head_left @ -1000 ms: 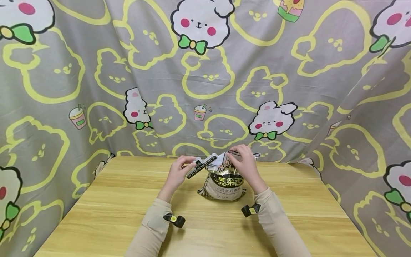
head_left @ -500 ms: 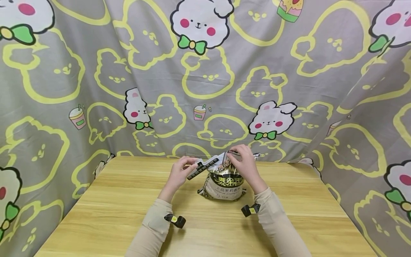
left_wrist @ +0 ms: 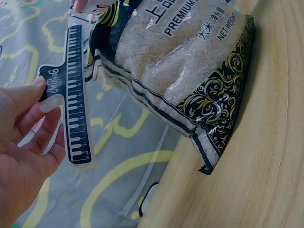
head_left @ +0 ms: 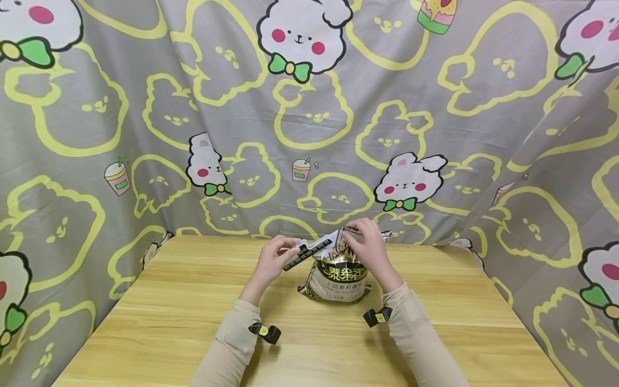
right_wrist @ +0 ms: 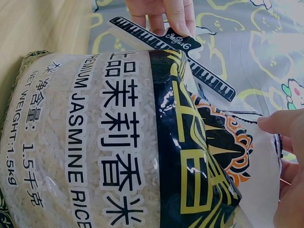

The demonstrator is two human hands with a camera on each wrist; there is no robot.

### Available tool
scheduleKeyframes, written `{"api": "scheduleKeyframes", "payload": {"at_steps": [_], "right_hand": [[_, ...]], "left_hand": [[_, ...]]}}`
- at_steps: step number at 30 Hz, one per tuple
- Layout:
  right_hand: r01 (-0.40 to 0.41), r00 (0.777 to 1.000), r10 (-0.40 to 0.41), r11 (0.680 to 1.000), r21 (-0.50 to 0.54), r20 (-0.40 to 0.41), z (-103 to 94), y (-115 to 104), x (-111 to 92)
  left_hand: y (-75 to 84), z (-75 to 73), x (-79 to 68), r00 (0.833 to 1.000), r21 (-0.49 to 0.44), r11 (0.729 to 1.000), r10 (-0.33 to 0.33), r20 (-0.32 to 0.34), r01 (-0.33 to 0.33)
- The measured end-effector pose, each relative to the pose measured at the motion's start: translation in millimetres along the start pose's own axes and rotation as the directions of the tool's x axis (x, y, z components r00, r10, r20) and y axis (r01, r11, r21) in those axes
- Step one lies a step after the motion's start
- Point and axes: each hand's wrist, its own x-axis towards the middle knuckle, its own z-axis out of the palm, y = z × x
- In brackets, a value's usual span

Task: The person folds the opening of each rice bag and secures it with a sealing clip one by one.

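A bag of jasmine rice (head_left: pixel 338 285) stands on the table, its printed top gathered upward. My right hand (head_left: pixel 368 244) pinches the folded white top of the bag, thumb in front and fingers behind, as the right wrist view shows. My left hand (head_left: pixel 273 260) pinches the tab of a clip (left_wrist: pixel 76 95) with a piano-key pattern and the word "Music". In the head view the clip slants up to the right, its far end overlapping the left side of the bag's top. The clip's long bar lies close beside the bag in the right wrist view.
The wooden table (head_left: pixel 159 312) extends around the bag on all sides. A grey curtain (head_left: pixel 333 123) with cartoon animals hangs behind and at both sides. Each wrist carries a small black camera, such as the left camera (head_left: pixel 265 332).
My left hand has shifted slightly to the right with the clip, so its far end now overlaps the bag's top more. My right hand and the bag stay in place.
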Motion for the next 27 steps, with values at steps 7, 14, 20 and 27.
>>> {"api": "scheduleKeyframes", "payload": {"at_steps": [7,14,20,27], "right_hand": [[0.015,1.000,-0.015,1.000,-0.004,-0.009,0.0,-0.1,-0.1],[0.011,1.000,-0.011,1.000,-0.014,-0.004,0.9,0.9,0.0],[0.008,1.000,-0.008,1.000,-0.024,0.000,1.5,0.4,0.5],[0.028,1.000,-0.029,0.999,-0.026,-0.004,1.6,1.1,0.2]], "left_hand": [[-30.8,8.7,7.7,0.999,-0.012,0.999,0.034,-0.033,-0.035],[-35.5,9.3,9.9,0.997,-0.018,0.998,0.068,-0.023,-0.068],[-32.1,8.6,10.4,0.997,-0.007,0.997,0.075,-0.005,-0.075],[-27.8,9.9,11.1,0.995,0.040,0.994,0.097,0.003,-0.097]]}}
